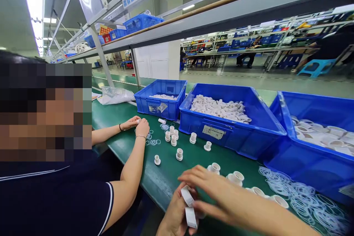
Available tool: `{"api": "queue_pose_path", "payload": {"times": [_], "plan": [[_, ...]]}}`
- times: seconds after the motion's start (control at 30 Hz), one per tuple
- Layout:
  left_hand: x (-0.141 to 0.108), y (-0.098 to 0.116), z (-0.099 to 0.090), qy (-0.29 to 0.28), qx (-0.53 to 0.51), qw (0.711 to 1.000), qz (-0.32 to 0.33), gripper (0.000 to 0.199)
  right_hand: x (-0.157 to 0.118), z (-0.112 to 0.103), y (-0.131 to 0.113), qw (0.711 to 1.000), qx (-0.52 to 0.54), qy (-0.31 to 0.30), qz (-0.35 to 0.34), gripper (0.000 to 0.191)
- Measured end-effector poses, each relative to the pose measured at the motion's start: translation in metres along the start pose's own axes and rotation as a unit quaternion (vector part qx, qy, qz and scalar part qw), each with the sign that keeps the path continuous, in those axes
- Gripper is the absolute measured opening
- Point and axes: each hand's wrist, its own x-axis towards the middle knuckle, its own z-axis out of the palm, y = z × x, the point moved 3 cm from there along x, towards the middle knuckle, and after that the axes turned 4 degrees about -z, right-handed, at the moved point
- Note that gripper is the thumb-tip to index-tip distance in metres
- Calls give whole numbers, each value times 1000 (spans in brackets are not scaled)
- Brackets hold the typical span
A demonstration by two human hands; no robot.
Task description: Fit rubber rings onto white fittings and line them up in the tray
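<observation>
Holding white fitting point(189, 206) in left hand point(177, 215), fingers closed round it; right hand point(221, 195) open, reaching across just above. Fitting step apparently underway. Next likely needs ring point(304, 199), right of hand.

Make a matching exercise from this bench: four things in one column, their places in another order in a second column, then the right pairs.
Things
1. plastic bag
2. clear rings
3. white tube piece
4. blue basket

Places
A. on the overhead shelf
B. held in the left hand, under the right hand
C. lying on the green bench beside the small blue bin
D. heaped on the bench before the right-most blue bin

Pairs: 1-C, 2-D, 3-B, 4-A
</observation>
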Motion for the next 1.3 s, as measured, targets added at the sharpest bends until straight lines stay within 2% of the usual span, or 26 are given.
{"api": "queue_pose_path", "payload": {"times": [0.1, 0.17, 0.23, 0.33, 0.4, 0.47, 0.6, 0.7, 0.8, 0.93, 1.07, 1.17, 1.3], "plan": [[-3, 0, -1, -11, 6, 1000, -3, 36, 8, 17, -18, 997, -44, -45, -44, 30], [-5, 2, -5, -18, 7, 1000, -6, 34, 14, 15, -14, 996, -69, -27, -46, 24], [-8, 4, -9, -39, -3, 999, -10, 35, 21, 5, -1, 996, -70, 39, -32, 20], [-8, 10, -12, -103, -60, 993, -14, 38, 36, -14, 32, 986, -46, 161, 18, 17], [-6, 12, -15, -133, -100, 986, -10, 37, 49, -18, 56, 978, -36, 200, 39, 19], [-2, 12, -19, -135, -121, 983, -2, 38, 63, -14, 76, 980, -52, 189, 38, 21], [7, 8, -29, -147, -127, 981, 5, 38, 83, 10, 105, 986, -123, 110, 12, 26], [12, 6, -36, -142, -115, 983, 1, 37, 86, 19, 118, 980, -167, 104, 5, 31], [13, 7, -37, -133, -110, 985, 4, 36, 82, 20, 125, 979, -176, 106, 1, 32], [10, 9, -31, -123, -109, 986, 3, 37, 65, 15, 124, 981, -170, 90, 2, 35], [5, 11, -22, -108, -115, 987, -3, 43, 33, 9, 113, 984, -170, 37, 23, 39], [4, 13, -13, -60, -100, 993, 1, 49, 9, 1, 92, 985, -167, 23, 34, 35], [6, 14, 4, 0, -42, 999, -1, 57, 0, -2, 47, 988, -135, 77, 11, 29]]}}
